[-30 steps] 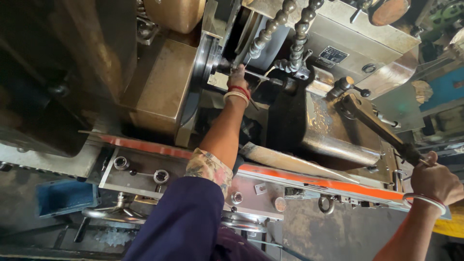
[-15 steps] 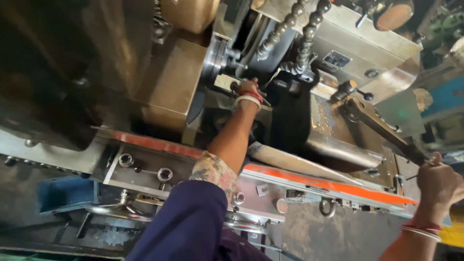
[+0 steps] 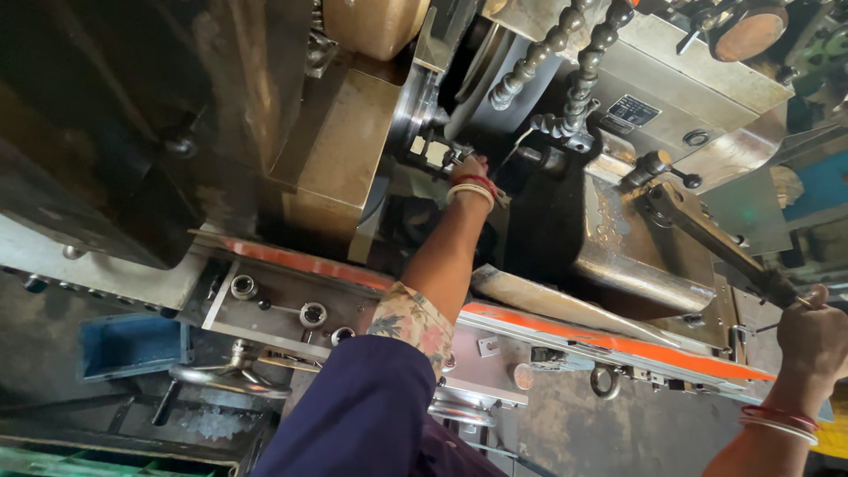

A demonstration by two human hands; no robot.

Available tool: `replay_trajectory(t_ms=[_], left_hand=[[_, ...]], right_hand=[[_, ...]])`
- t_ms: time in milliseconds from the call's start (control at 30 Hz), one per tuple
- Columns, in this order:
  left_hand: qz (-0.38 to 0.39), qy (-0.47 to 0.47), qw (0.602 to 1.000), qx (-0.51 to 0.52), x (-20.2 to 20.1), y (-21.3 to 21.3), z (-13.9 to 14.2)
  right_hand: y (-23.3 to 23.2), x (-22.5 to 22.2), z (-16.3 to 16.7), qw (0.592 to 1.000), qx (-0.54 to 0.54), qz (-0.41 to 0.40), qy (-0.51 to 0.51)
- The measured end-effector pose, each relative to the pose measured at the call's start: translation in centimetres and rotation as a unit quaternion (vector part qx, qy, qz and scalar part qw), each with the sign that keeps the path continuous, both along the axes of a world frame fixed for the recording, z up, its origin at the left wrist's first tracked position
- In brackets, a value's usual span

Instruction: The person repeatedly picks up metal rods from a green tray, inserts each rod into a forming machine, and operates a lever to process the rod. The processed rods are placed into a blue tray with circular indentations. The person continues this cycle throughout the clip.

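Hands at a large oily metalworking machine, seen from above and at a tilt. Left hand (image 3: 471, 170) reaches deep into the work zone, up against a small bright metal workpiece (image 3: 433, 152) seated at the face of the round chuck (image 3: 408, 110). Fingers are curled in toward the piece, but the hand's own back hides them; cannot tell whether they pinch it or only touch it. Red and white bangles sit on that wrist, and a patterned cuff (image 3: 408, 320) shows under a dark blue sleeve.

Right hand (image 3: 813, 340) is at the far right edge, fist wrapped tight around the end of a long dark lever handle (image 3: 707, 237). The lever runs up and left from the fist to a pivot on the machine's grey carriage block (image 3: 618, 234). Bangles on this wrist too.

Two segmented coolant hoses (image 3: 565, 53) hang down just above the left hand, their nozzles near the work zone. An orange-red strip (image 3: 618, 340) runs along the machine's front rail, passing below the left forearm. Below the rail, on the left, a metal handwheel (image 3: 231, 375) lies beside a blue tray (image 3: 128, 344). A small steel ring (image 3: 604, 382) hangs under the rail, between the two arms.
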State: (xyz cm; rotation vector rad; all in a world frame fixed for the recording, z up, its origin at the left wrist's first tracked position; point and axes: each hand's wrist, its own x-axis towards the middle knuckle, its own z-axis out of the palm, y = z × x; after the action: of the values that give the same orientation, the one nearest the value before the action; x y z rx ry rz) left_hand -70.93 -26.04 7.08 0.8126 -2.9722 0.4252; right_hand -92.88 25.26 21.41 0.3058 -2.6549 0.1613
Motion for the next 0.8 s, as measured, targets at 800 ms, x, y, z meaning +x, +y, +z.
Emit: replay_trajectory(t_ms=[800], left_hand=[[-0.170, -0.707, 0.201, -0.656, -1.1, -0.9, 1.8]], right_hand=[[0.1, 6.2, -0.3, 0.978, 0.151, -0.143, -0.031]])
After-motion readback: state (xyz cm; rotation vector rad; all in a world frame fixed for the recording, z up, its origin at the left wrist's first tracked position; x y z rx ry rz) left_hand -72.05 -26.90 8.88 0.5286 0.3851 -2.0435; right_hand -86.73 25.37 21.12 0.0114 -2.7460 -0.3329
